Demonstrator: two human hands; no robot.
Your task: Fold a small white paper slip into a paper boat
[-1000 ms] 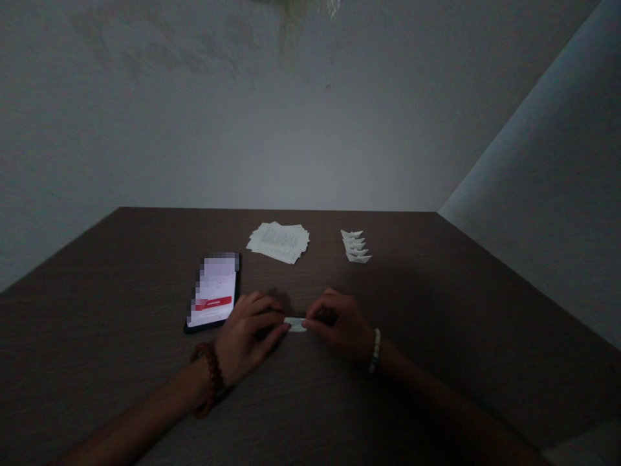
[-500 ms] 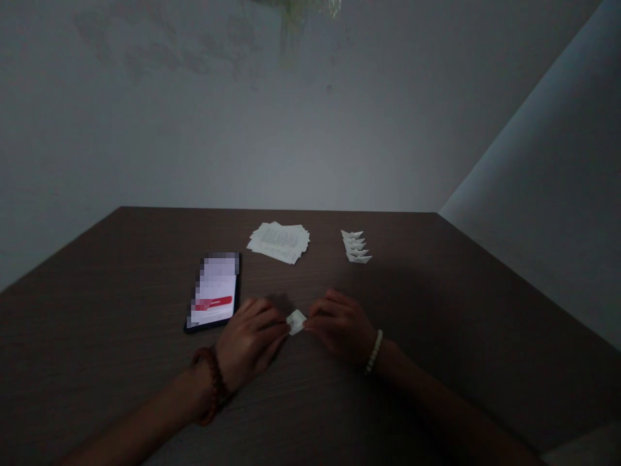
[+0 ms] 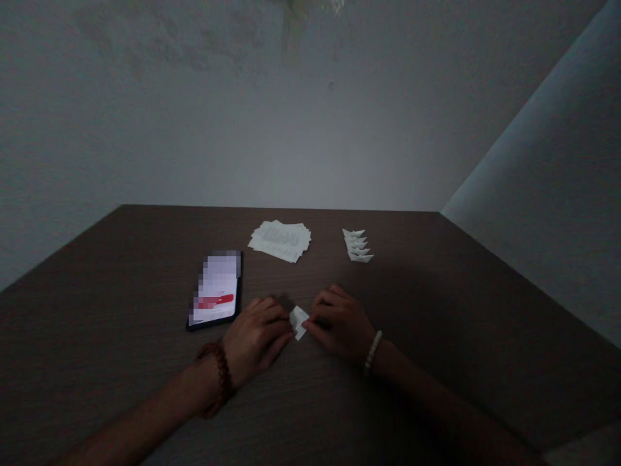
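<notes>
A small folded piece of white paper (image 3: 299,322) with faint print lies between my two hands, low over the table's middle. My left hand (image 3: 259,333), with a brown bead bracelet on its wrist, pinches the paper's left edge. From the other side my right hand (image 3: 339,323) grips the right edge between thumb and fingers; a pale bead bracelet circles that wrist. The fingers cover parts of both edges. Farther back, several small folded paper boats (image 3: 358,246) stand in a close row.
A phone (image 3: 216,288) with a lit screen lies left of my left hand. Behind it to the right is a loose stack of printed paper sheets (image 3: 281,241). The dark wooden table (image 3: 145,259) meets a grey wall (image 3: 310,142) at the back.
The paper has turned between my fingers and shows a more pointed shape with printed lines. Both hands have shifted only slightly. The phone, stack and boats stay put.
</notes>
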